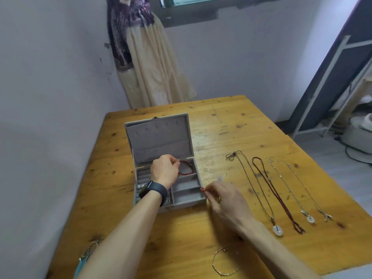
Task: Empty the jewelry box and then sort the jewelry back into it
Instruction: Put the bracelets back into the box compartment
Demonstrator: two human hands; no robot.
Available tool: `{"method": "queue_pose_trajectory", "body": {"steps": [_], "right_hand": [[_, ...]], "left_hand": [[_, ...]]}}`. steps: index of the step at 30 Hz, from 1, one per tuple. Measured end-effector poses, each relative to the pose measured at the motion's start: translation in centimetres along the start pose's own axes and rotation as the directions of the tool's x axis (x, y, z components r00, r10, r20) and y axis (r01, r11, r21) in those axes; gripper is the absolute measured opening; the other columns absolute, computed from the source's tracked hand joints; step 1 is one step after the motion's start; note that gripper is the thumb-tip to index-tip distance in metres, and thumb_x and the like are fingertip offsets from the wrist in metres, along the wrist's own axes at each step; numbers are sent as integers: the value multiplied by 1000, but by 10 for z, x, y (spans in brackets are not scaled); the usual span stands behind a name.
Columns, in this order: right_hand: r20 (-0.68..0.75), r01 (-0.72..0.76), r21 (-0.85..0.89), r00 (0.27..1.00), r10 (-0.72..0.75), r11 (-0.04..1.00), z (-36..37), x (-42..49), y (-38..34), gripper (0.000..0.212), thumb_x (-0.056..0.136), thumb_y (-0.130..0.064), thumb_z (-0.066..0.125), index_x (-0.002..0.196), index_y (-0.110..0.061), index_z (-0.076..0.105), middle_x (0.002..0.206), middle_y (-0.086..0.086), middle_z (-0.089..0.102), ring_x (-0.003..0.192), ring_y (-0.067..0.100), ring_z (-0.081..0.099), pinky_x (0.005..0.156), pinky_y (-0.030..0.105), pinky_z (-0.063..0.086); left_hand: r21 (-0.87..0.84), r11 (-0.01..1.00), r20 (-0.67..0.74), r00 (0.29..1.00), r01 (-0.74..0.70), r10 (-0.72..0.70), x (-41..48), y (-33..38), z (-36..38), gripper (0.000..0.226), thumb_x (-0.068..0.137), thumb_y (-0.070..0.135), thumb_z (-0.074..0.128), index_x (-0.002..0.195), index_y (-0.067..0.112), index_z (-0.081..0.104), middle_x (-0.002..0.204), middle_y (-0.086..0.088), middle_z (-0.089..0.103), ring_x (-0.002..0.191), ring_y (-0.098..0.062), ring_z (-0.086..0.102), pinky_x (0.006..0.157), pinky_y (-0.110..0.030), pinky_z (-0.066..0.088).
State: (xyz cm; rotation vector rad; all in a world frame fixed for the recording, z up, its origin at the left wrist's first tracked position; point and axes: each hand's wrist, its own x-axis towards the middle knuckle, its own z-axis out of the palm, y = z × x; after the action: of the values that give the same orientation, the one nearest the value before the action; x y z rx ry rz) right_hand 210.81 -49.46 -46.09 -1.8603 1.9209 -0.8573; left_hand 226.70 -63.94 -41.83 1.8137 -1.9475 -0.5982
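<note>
An open grey jewelry box (pixel 186 202) stands on the wooden table, its lid upright. My left hand (pixel 165 170) hovers over the box's back right compartment, where its fingertips pinch a red beaded bracelet (pixel 188 168). My right hand (pixel 225 200) is beside the box's right wall and pinches a small red bead piece (pixel 202 189). Pearl earrings (pixel 141 186) lie in the left slots, partly hidden by my wrist.
Several necklaces are laid out in a row on the table to the right: a cord with a white ring pendant (pixel 277 230), a dark red braid (pixel 275 195), and two thin chains (pixel 310 218). A thin bangle (pixel 223 262) lies near the front edge. A curtain hangs behind.
</note>
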Motion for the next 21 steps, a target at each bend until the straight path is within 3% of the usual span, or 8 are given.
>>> {"method": "queue_pose_trajectory", "body": {"steps": [6, 11, 14, 17, 21], "right_hand": [[0, 7, -4, 1000, -7, 1000, -1, 0, 0, 18, 96, -38, 53, 107, -28, 63, 98, -10, 67, 89, 9, 59, 86, 35, 53], [-38, 23, -29, 999, -24, 999, -4, 1, -1, 15, 97, -39, 54, 103, -30, 64, 96, -13, 66, 89, 6, 55, 86, 32, 50], [-126, 15, -28, 992, -18, 1000, -12, 9, -6, 13, 96, -39, 56, 99, -31, 66, 94, -15, 64, 90, 5, 51, 80, 26, 48], [-152, -2, 82, 988, 15, 997, -22, 26, -18, 11, 97, -37, 58, 96, -31, 67, 90, -18, 63, 86, 2, 56, 73, 22, 48], [-107, -35, 219, 992, 60, 975, -26, 56, -41, 9, 96, -35, 62, 91, -30, 68, 85, -18, 67, 81, -5, 61, 65, 12, 45]], "left_hand": [[315, 947, -8, 998, -55, 60, -3, 5, 0, 16, 94, 31, 63, 103, 25, 76, 110, -2, 69, 101, -28, 65, 76, -34, 52], [471, 877, 1, 995, -93, 105, -5, 2, -1, 21, 93, 31, 63, 108, 24, 74, 116, 0, 56, 106, -25, 57, 74, -38, 50], [362, 923, -24, 988, -131, 149, -11, -5, -10, 22, 94, 39, 61, 108, 29, 74, 114, 4, 54, 104, -20, 55, 72, -33, 50], [219, 952, -162, 954, -215, 253, -24, -26, -24, 19, 92, 34, 62, 107, 29, 73, 110, 4, 57, 100, -17, 53, 72, -32, 50], [180, 959, -324, 908, -217, 266, -45, -67, -37, 40, 87, 21, 66, 127, 22, 62, 125, -4, 56, 111, -24, 54, 84, -34, 50]]}}
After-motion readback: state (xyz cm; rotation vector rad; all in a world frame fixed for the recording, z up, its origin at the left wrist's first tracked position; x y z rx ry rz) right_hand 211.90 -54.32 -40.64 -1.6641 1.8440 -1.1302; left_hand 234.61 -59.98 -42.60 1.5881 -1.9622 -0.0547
